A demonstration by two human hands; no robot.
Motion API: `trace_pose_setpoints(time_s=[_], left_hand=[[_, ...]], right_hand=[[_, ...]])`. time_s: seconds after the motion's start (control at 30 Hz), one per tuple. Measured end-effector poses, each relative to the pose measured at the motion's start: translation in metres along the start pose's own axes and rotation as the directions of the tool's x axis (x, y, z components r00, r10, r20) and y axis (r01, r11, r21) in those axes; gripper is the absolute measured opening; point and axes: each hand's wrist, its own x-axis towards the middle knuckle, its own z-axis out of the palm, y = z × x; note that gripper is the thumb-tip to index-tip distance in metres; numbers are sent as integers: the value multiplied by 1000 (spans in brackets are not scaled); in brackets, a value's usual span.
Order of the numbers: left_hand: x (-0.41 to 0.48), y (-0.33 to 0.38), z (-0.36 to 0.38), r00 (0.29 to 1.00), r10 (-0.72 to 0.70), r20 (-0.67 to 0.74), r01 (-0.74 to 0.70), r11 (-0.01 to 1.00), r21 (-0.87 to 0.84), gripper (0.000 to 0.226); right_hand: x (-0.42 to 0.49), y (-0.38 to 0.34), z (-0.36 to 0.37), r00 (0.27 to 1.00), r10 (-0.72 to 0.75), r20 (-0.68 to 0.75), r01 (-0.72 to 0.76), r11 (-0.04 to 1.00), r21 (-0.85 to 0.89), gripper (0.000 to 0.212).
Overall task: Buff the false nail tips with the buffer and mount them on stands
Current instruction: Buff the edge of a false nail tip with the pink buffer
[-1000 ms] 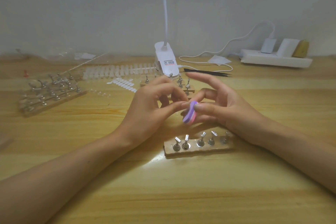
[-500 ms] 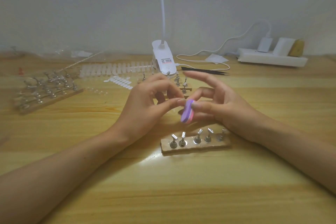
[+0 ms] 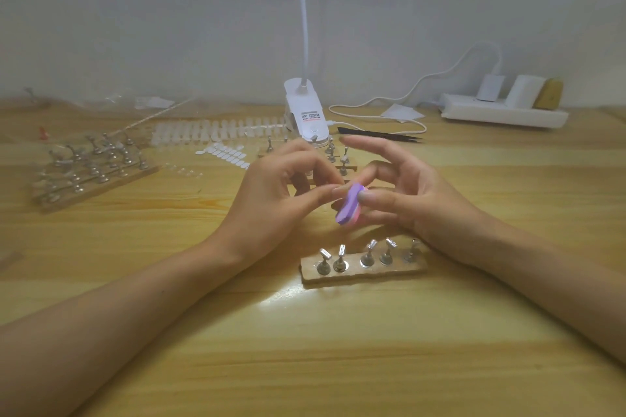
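While near stands [image 3: 362, 264], R hand [image 3: 416, 200] pinch on buffer [image 3: 347, 210], L hand [image 3: 271, 200] pinch prob. on tip [image 3: 339, 191].

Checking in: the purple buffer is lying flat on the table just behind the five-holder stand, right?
Not quite. The purple buffer is behind the five-holder stand, but it isn't lying on the table: the right hand holds it raised, with the left hand fingertips at its edge. The head view shows this.

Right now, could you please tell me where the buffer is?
The buffer is mid-frame in the head view, held off the table by the right hand, against the fingertips of the left hand, just beyond the near stand.
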Motion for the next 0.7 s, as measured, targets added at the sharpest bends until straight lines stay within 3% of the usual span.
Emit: trace_pose_setpoints(time_s=[0.13,0.27,0.4,0.53,0.63,0.7], left_hand=[[0,0,0,1000,-15,15,15,1000,-22,7],[0,-1,0,1000,-14,9,15,1000,-19,8],[1,-1,0,1000,-22,-10,22,1000,-21,10],[1,-1,0,1000,-21,-14,21,1000,-18,10],[1,-1,1,998,-52,-16,52,998,-46,6],[1,0,0,997,-69,-18,67,995,-75,8]], right_hand=[[2,1,-5,983,-7,-181,25,995,95,69],[-1,0,-1,1000,-3,-10,3,1000,-10,66],[2,1,-5,990,-11,-143,21,997,68,67],[-1,1,1,1000,-11,0,11,1000,-23,68],[1,1,-2,988,-30,-152,35,999,32,71],[1,0,-2,992,-14,-125,18,999,30,70]])
